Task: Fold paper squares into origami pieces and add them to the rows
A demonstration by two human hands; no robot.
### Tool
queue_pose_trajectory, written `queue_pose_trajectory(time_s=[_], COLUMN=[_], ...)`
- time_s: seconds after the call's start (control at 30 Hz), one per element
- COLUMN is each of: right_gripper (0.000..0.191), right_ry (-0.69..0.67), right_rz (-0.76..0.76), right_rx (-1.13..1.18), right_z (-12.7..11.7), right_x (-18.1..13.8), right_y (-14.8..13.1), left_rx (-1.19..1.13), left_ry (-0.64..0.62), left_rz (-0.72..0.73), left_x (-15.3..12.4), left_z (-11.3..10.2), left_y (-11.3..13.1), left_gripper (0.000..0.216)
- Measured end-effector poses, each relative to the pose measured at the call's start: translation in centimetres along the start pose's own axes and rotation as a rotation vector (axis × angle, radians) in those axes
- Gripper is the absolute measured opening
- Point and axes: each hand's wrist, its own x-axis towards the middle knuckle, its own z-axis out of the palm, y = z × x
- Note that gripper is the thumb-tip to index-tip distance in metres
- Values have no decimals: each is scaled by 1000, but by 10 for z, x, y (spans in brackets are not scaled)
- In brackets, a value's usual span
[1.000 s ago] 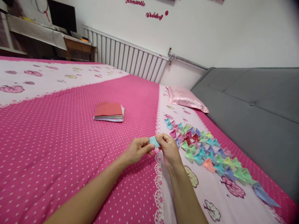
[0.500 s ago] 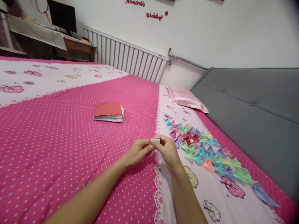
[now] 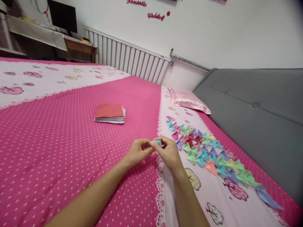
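Note:
My left hand (image 3: pixel 137 153) and my right hand (image 3: pixel 167 152) meet over the bed, fingers pinched together on a small light blue folded paper piece (image 3: pixel 157 143). Only a sliver of the paper shows between the fingertips. To the right of my hands, several small folded paper pieces (image 3: pixel 208 154) in blue, green, pink, red and purple lie in a long strip on the pale band of the bedspread. A stack of coloured paper sheets (image 3: pixel 110 113) with a red sheet on top lies farther away, to the left.
The bed is covered by a pink polka-dot bedspread (image 3: pixel 59 132). A pink satin pillow (image 3: pixel 188 100) lies against the grey padded headboard (image 3: pixel 260 107). A white radiator (image 3: pixel 129 60) runs along the far wall, and a desk (image 3: pixel 79 47) stands at the back left.
The blue paper piece has been folded smaller and is now mostly hidden between my fingertips. Both hands have closed in toward each other and shifted slightly.

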Motion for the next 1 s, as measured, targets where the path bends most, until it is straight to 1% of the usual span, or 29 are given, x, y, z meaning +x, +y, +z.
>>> queue_pose_trajectory(time_s=[0.07,0.13,0.23,0.33,0.4,0.53,0.63,0.8,0.9,1.0], right_gripper=[19,19,22,21,18,12,11,9,8,9], right_ry=[0,-15,-41,-13,-1,-25,-13,10,28,50], right_rz=[3,2,4,18,34,38,7,-31,-60,-99], right_rx=[-27,-20,67,208,275,279,193,0,-81,-126], right_z=[0,0,-1,-3,-4,-5,-5,-2,1,3], right_x=[0,-1,0,1,1,2,3,2,1,0], right_y=[-1,-1,-3,-4,-4,-2,1,2,-1,-3], left_rx=[-55,-133,-227,-246,-245,-213,-144,142,253,286], left_ry=[53,74,96,118,108,85,116,210,245,249], left_rz=[-5,-26,-78,-110,-125,-121,-60,22,56,73], left_x=[1,2,2,0,-1,0,2,0,-2,-3], left_z=[0,0,-1,-2,-2,-2,-2,-3,-3,-3], left_y=[-2,0,5,11,13,9,4,4,7,6], left_gripper=[23,26,30,29,29,29,31,37,32,27])
